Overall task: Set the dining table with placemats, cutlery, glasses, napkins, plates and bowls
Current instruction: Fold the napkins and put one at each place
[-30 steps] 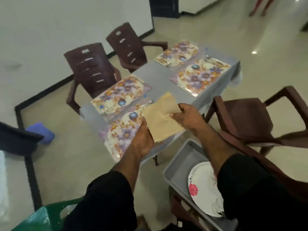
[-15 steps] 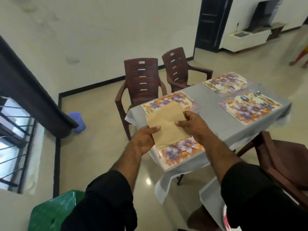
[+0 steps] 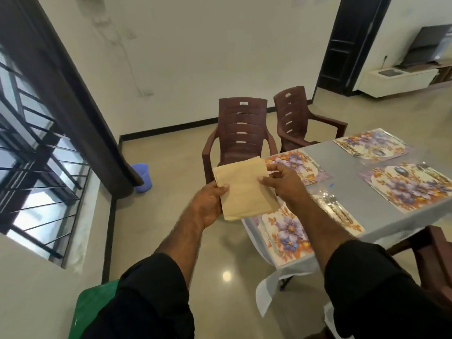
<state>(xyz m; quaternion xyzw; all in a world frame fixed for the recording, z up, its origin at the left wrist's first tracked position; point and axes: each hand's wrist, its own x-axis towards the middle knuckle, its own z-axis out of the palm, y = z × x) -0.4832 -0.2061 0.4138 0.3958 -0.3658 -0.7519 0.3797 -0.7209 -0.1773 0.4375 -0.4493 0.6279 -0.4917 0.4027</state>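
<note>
Together our left hand (image 3: 208,204) and right hand (image 3: 281,184) pinch the napkins (image 3: 244,189) beside the table (image 3: 347,167), probably to peel one off.

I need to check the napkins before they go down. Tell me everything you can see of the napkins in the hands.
The napkins are a thin stack of plain beige squares, paper or cloth by their look, with layered edges showing along the left side. They are held in the air, roughly flat and tilted, over the table's near corner. The left hand grips the lower left edge; the right hand pinches the right edge.
</note>
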